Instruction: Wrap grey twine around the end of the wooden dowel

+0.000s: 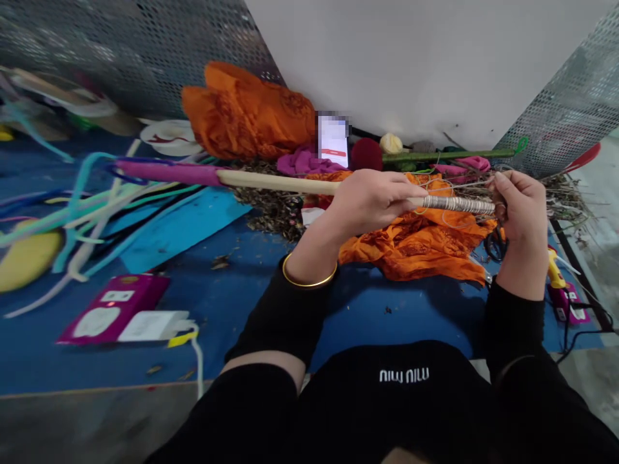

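Note:
A long pale stick (275, 182) lies level above the table, its left part wrapped in magenta material (169, 173). My left hand (367, 200) is closed around the stick near its middle. To the right of those fingers, thin cord in white, brown and grey is wound tightly as a wrapping (459, 204). My right hand (520, 200) is at the stick's right end, fingers pinched together on the thin cord. Loose loops of the cord (447, 188) hang around the wrapped part. Crumpled orange cloth (420, 245) lies beneath both hands.
Behind the stick are an orange bundle (249, 116), a phone (333, 142), a dark red yarn ball (366, 154) and a green-wrapped rod (449, 155). Coloured strips (82, 219), a blue sheet (188, 225) and a purple power strip (116, 306) lie left. A yellow-handled tool (556, 269) lies right.

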{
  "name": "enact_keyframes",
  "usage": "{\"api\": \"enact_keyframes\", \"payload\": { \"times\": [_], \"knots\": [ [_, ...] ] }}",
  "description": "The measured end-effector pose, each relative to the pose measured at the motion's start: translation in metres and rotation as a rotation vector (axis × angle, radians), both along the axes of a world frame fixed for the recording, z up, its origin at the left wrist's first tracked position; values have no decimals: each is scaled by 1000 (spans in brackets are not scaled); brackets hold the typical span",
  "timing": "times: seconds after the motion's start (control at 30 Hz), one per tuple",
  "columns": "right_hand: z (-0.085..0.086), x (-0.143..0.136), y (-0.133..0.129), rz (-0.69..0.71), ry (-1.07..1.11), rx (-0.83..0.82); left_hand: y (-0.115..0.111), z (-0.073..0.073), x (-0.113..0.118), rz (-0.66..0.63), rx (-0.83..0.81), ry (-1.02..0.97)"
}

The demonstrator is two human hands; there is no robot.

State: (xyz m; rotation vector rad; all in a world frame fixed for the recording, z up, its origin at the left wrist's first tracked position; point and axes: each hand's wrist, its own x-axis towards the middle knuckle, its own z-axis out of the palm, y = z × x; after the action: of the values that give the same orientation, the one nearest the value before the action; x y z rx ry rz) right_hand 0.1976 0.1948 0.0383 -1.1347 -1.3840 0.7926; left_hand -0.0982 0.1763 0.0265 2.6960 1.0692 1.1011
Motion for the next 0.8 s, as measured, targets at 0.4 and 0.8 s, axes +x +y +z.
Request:
{"api": "enact_keyframes", "payload": {
  "times": [0.4, 0.8],
  "knots": [
    [-75, -30, -57, -229, -423, 267, -48, -5, 21, -81, -3, -250],
    [-91, -72, -84, 183, -326, 352, -55, -53, 19, -38, -50, -298]
  ]
}}
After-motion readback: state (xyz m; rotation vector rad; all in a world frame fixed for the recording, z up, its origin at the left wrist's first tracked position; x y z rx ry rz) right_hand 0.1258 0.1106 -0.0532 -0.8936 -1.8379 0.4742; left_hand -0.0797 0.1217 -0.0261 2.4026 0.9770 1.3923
